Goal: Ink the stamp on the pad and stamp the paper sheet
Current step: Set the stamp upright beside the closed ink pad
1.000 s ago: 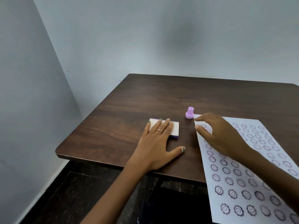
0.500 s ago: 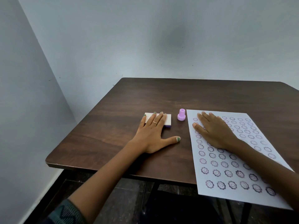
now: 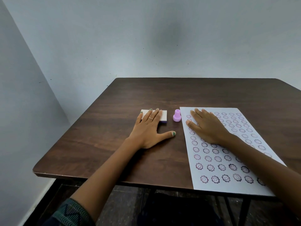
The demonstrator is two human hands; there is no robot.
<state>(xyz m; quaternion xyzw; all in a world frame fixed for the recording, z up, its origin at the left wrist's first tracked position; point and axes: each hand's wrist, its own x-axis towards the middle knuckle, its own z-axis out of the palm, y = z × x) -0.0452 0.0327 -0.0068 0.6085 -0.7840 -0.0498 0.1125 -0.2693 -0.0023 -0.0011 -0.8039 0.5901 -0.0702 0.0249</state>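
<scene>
A small pink stamp (image 3: 176,115) stands upright on the dark wooden table (image 3: 114,144), untouched, between the ink pad and the paper. The closed ink pad (image 3: 163,115), white on top with a purple base, lies to its left. My left hand (image 3: 147,128) rests flat with its fingers spread over the pad's lid. The white paper sheet (image 3: 216,160), covered with several rows of purple smiley stamp marks, lies on the right. My right hand (image 3: 208,126) lies flat, palm down, on the upper part of the sheet.
Pale walls close in behind and to the left of the table. The table's near edge (image 3: 114,181) runs in front of me, and the paper's lower edge overhangs it. A dark floor shows below.
My right hand drew back from beside the stamp and flattened onto the paper. The view shifted so more of the table shows. My left hand stayed on the ink pad.
</scene>
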